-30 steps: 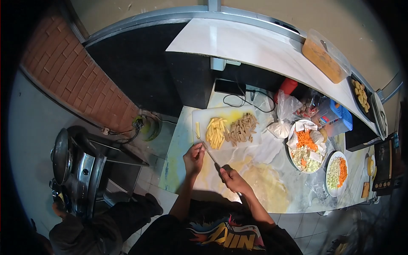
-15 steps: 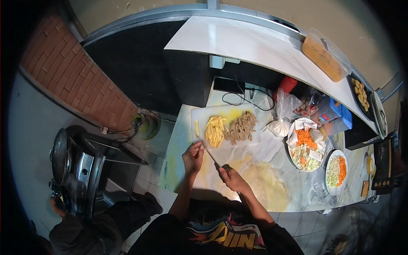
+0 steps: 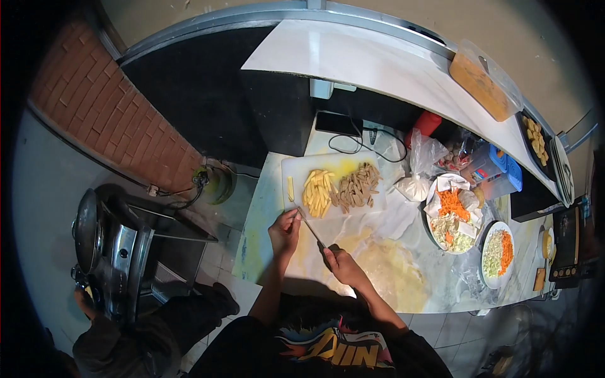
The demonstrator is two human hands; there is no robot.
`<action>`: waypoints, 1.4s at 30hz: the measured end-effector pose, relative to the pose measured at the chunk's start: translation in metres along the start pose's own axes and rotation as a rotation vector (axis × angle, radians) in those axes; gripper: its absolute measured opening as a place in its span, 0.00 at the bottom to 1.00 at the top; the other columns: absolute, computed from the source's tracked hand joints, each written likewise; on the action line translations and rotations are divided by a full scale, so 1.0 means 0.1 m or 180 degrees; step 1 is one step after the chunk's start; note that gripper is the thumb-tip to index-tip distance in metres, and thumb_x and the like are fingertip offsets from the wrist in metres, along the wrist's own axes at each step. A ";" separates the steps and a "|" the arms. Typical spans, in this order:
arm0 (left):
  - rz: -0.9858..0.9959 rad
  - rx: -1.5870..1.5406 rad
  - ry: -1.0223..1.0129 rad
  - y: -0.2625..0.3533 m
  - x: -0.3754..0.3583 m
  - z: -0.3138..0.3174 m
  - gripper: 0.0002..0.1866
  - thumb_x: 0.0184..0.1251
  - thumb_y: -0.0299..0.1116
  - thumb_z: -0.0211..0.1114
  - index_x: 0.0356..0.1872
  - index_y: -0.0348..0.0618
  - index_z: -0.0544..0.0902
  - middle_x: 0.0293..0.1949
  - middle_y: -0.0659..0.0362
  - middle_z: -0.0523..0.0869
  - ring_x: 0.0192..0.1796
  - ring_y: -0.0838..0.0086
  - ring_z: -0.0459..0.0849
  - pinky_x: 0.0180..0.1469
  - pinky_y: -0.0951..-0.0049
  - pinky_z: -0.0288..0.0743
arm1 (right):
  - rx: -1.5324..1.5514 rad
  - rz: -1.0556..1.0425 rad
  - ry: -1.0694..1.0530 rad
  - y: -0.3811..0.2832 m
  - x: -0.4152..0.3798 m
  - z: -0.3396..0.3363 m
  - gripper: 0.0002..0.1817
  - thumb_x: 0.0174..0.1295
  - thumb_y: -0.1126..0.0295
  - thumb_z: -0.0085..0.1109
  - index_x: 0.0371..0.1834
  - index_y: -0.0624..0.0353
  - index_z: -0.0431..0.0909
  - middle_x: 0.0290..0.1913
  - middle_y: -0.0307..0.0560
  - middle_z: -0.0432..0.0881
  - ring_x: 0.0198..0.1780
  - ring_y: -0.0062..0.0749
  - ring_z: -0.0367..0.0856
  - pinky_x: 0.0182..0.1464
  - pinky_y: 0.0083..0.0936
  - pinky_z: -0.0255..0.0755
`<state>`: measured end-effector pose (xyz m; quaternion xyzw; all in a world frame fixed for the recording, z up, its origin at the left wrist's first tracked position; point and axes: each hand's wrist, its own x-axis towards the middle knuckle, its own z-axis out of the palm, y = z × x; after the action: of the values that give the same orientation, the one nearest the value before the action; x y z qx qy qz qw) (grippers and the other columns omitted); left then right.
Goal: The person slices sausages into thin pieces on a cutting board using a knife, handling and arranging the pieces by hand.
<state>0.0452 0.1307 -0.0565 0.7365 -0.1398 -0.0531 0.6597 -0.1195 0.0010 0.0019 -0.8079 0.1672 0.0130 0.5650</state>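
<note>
My right hand [image 3: 345, 265] grips the handle of a knife [image 3: 313, 232], whose blade points up and left. The fingertips of my left hand [image 3: 285, 233] are pressed together by the blade's tip, at the lower left edge of a white cutting board [image 3: 292, 167]; what they hold, if anything, is too small to make out. Yellow cut sticks [image 3: 318, 193] lie piled on the board, with brownish cut strips [image 3: 358, 188] to their right. A few separate yellow sticks [image 3: 290, 189] lie near the board's left edge.
Plates of shredded vegetables [image 3: 452, 214] [image 3: 498, 255], plastic bags [image 3: 423, 160] and blue-lidded containers [image 3: 501, 170] stand on the right. A phone [image 3: 339, 124] with a cable lies behind the board. At lower left, another person's hand [image 3: 84, 302] is near a stove [image 3: 120, 264].
The view has shifted very slightly. My hands and the knife stay in nearly the same place beside the board.
</note>
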 end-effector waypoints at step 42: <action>0.0024 -0.0056 0.0114 0.13 -0.02 0.02 0.09 0.75 0.25 0.70 0.51 0.31 0.88 0.35 0.56 0.92 0.35 0.82 0.87 0.39 0.79 0.80 | -0.0553 0.0872 0.0448 -0.34 -0.06 0.22 0.26 0.82 0.53 0.49 0.38 0.69 0.80 0.34 0.77 0.83 0.46 0.77 0.82 0.43 0.59 0.76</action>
<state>0.0412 0.1277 -0.0443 0.7310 -0.1304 -0.0386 0.6687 -0.1118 0.0327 0.0263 -0.8223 0.3130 0.0476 0.4729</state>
